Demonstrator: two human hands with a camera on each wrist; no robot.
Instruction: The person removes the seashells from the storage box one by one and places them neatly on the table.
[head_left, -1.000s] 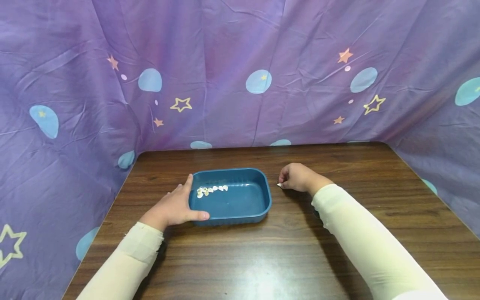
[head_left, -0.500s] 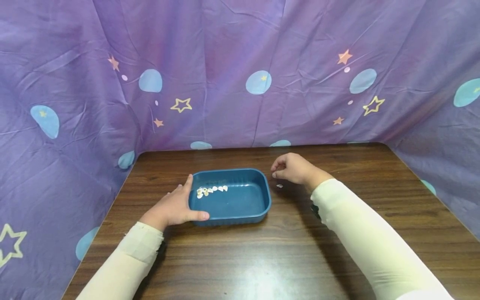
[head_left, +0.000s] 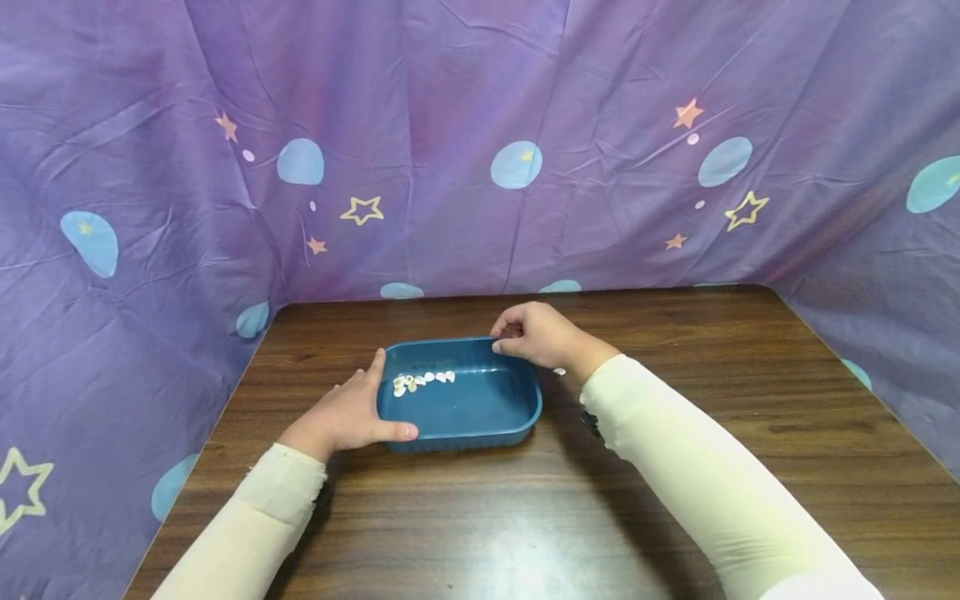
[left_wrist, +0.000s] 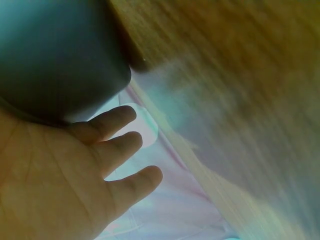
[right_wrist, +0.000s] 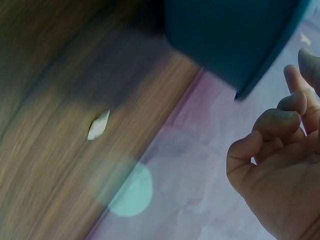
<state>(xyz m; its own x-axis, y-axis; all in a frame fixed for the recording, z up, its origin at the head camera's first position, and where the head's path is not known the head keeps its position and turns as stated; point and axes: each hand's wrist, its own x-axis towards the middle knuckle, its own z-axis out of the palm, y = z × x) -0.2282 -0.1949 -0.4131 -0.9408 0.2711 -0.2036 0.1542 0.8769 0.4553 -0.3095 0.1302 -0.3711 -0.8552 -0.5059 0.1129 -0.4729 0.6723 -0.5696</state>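
Note:
My left hand (head_left: 341, 415) rests against the left end of the blue plastic basin (head_left: 457, 435), its thumb laid over the front rim and a finger along the left side. In the left wrist view the other fingers (left_wrist: 117, 155) extend past the basin, straight. My right hand (head_left: 542, 333) hovers at the basin's back right corner with loosely curled fingers; nothing shows between them. Several small pale pieces, shell-like or petal-like (head_left: 429, 377), lie in a row inside the basin at the back left. One more pale piece (right_wrist: 99, 125) lies on the table beside the basin, under my right wrist.
The dark wood-grain table (head_left: 480, 525) carries the basin near its middle. A purple curtain (head_left: 420, 233) with stars and blue spots hangs behind the table and along both sides. Light glares off the table's front part.
My right hand has let go of the pale piece on the table, risen, and moved left to the basin's back right corner. The left hand and basin have stayed still.

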